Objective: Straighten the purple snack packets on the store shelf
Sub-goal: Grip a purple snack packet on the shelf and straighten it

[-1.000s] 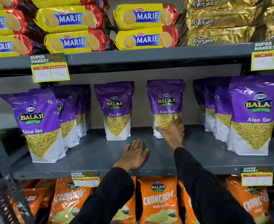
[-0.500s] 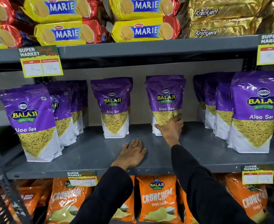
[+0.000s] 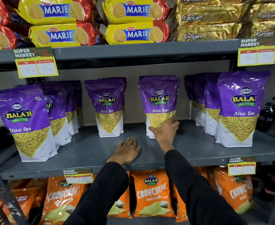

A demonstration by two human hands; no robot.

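Purple Balaji Aloo Sev packets stand upright on the grey middle shelf (image 3: 88,153). My right hand (image 3: 166,132) grips the lower part of the centre-right purple packet (image 3: 159,98). A second single packet (image 3: 107,104) stands just left of it. A row of packets (image 3: 26,120) fills the left end, tilted slightly, and another row (image 3: 240,108) fills the right end. My left hand (image 3: 127,151) lies flat on the shelf near its front edge, fingers together, holding nothing.
Yellow Marie biscuit packs (image 3: 133,31) and gold Krackjack packs (image 3: 206,18) fill the shelf above. Orange Crunchem bags (image 3: 151,194) hang below. Price tags (image 3: 36,64) clip onto the shelf edges. Dark bottles (image 3: 273,114) sit at far right.
The view has shifted slightly. My right hand stays on the centre-right packet, its fingers now further round the packet's right side. My left hand has stayed flat on the shelf.
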